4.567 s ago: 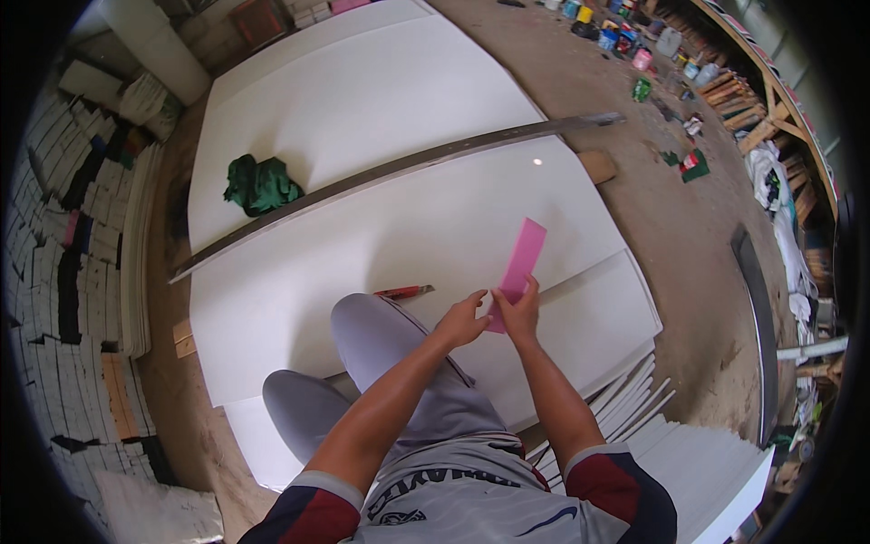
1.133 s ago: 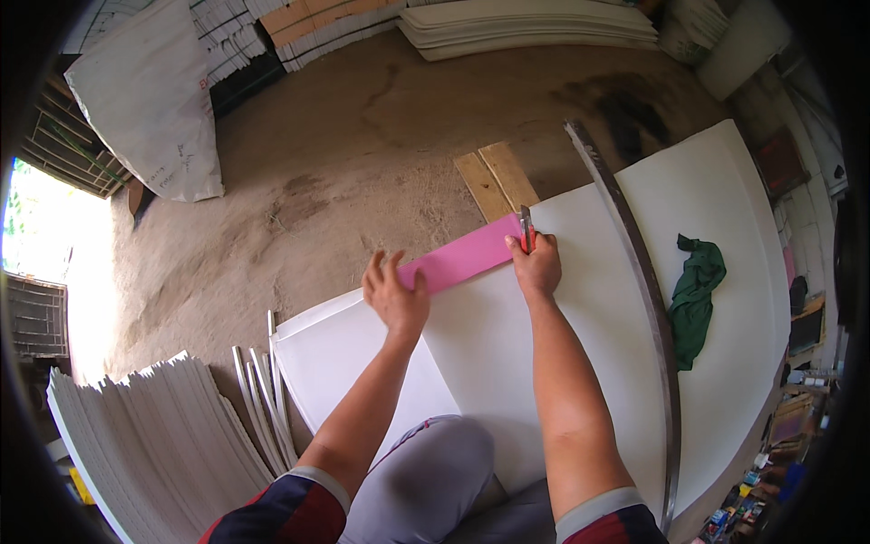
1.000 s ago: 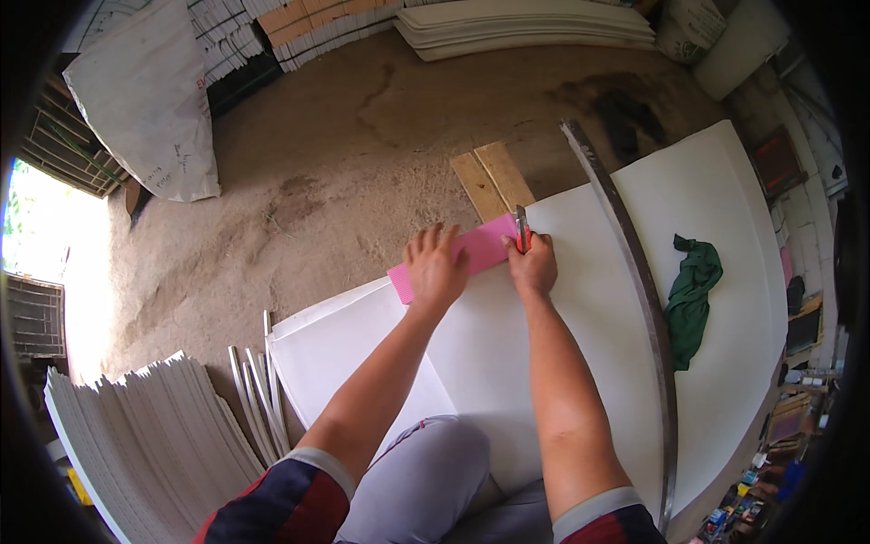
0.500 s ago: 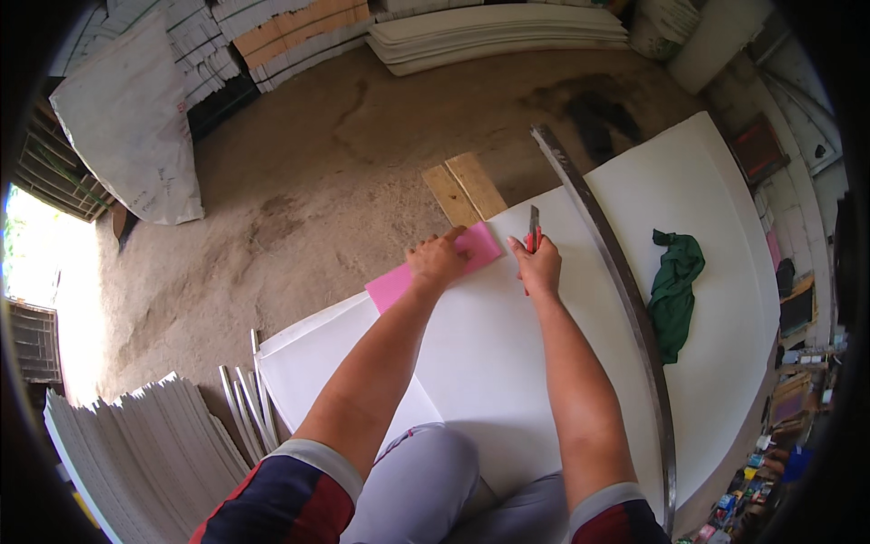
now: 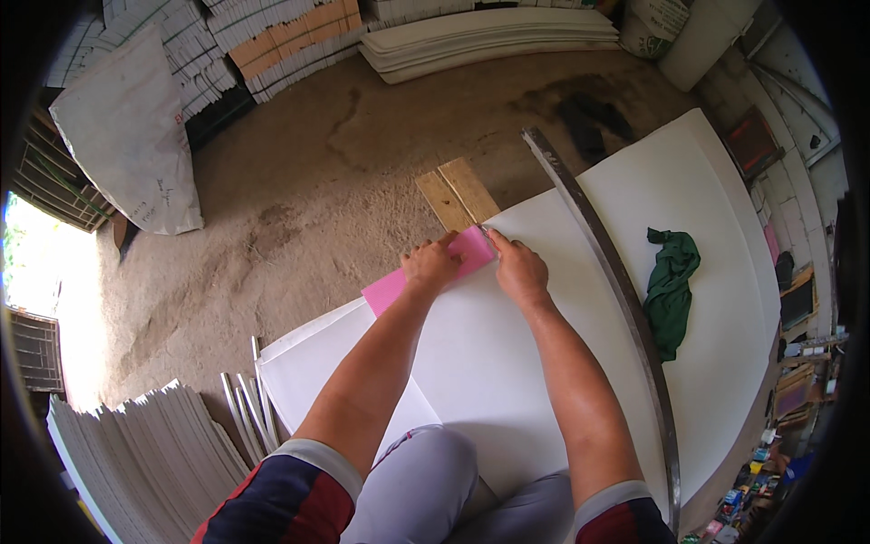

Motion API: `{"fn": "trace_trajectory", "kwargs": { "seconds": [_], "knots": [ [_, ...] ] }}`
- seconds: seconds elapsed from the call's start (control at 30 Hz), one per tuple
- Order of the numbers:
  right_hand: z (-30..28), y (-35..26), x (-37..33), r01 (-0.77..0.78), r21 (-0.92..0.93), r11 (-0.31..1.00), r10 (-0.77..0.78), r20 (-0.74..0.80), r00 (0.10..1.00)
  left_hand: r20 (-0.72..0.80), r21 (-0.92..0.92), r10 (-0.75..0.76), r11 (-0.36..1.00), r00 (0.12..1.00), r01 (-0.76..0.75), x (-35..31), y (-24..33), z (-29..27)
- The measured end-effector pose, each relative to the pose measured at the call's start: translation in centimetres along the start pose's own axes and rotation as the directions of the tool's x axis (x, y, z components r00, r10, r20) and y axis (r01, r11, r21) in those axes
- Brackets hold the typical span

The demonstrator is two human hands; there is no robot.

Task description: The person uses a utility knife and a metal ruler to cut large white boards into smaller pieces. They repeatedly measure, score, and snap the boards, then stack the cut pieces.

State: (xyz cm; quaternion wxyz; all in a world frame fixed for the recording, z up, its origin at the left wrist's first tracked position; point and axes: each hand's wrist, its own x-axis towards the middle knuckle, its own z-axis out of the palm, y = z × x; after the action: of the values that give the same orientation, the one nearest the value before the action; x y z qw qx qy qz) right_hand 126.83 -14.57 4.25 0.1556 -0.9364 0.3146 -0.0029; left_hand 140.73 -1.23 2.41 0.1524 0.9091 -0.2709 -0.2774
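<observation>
My left hand (image 5: 430, 266) lies with fingers spread on a flat pink strip (image 5: 388, 292), pressing it against a large white sheet (image 5: 480, 372). The strip sits along the sheet's far edge. Close beside its right end, my right hand (image 5: 523, 274) is closed around a utility knife (image 5: 486, 230). Only a bit of the knife shows at the fingertips, by the strip's far right corner; its red handle is hidden in the hand. Beyond that corner, a wooden board (image 5: 457, 192) juts out under the sheet's edge.
A long dark metal bar (image 5: 603, 240) lies across the white sheet, right of my right arm. Farther right is a crumpled green cloth (image 5: 671, 290). Stacked thin panels (image 5: 145, 453) stand at lower left. More stacked sheets (image 5: 489, 43) lie across the brown floor (image 5: 272, 172).
My right hand has swung left and turned the utility knife downward, bringing it to the pink strip's right end. My left hand stays on the strip.
</observation>
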Motion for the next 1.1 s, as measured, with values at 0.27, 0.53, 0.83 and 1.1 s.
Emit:
{"fn": "trace_trajectory", "kwargs": {
  "seconds": [0.27, 0.53, 0.83, 1.1],
  "knots": [
    [0.6, -1.0, 0.1, 0.0, -0.073, 0.997, -0.001, -0.011, 1.0, 0.009, 0.033, -0.015, 0.999, 1.0, 0.015, -0.1, 0.3, -0.2],
    [-2.2, -3.9, 1.5, -0.07, -0.098, 0.993, 0.086, 0.171, 0.982, -0.009, -0.007, -0.012, 1.0, 1.0, 0.012, 0.1, -0.2, 0.2],
    [-2.9, 5.7, -14.9, -0.31, 0.13, 0.942, 0.329, -0.17, 0.929, -0.411, 0.173, 0.192, 0.976, 0.891, -0.13, -5.7, -3.5, 5.3],
    [-5.4, 11.8, -30.6, -0.451, 0.562, 0.693, 0.623, -0.153, 0.767, -0.244, -0.235, 0.226, 0.93, 0.943, -0.284, -15.3, 1.2, 4.5]
  ]
}}
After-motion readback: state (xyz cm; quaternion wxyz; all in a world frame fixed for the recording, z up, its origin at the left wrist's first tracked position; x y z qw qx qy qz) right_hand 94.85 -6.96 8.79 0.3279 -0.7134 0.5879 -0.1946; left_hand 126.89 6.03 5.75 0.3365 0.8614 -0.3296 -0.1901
